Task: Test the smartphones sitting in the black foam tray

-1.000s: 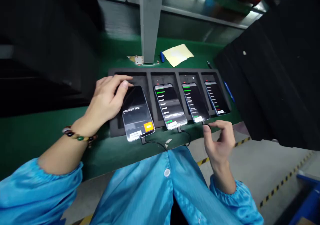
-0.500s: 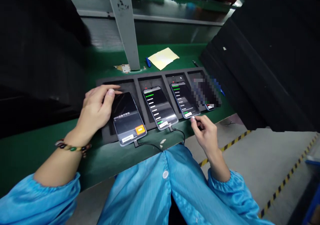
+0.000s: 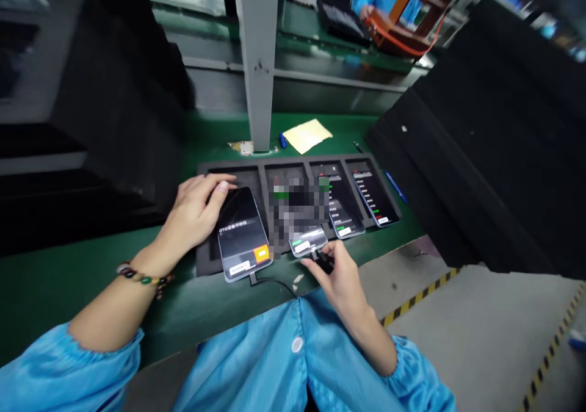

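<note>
By the relaxed left hand (image 3: 196,209), the phone (image 3: 242,235) looks slick, fragile, best edge-held; the right hand (image 3: 342,279) curls near a plug (image 3: 314,255), grip unclear

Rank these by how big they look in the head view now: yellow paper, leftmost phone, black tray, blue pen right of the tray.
1. Black tray
2. Leftmost phone
3. Yellow paper
4. Blue pen, only a thin strip
</note>
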`<state>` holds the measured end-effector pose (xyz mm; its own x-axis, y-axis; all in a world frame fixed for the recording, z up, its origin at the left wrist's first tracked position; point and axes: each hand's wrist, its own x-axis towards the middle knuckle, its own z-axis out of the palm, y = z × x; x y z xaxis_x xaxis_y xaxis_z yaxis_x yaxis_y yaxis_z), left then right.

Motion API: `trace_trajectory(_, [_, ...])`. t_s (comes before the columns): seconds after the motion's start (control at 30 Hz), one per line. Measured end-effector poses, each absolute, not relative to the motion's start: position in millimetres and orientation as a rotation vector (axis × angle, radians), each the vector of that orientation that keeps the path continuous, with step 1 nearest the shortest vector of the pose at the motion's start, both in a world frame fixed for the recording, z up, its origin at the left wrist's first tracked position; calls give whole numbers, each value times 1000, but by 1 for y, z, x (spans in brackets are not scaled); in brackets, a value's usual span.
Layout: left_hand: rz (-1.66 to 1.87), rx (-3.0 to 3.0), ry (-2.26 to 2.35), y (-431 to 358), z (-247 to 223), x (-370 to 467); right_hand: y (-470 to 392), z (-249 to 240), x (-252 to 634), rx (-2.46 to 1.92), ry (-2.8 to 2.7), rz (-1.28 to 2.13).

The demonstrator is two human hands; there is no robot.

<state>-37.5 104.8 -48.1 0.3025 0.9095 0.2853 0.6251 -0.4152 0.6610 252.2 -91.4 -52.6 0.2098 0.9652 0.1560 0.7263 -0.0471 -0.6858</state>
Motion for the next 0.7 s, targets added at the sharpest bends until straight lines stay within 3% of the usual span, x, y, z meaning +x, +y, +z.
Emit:
trace_trajectory(0.3, [896, 2118, 1346, 108, -54, -41, -85, -60, 249, -1552, -1737, 129])
trace_trajectory(0.7, [839, 2100, 1364, 109, -56, -43, -94, -59, 257, -1334, -1601, 23])
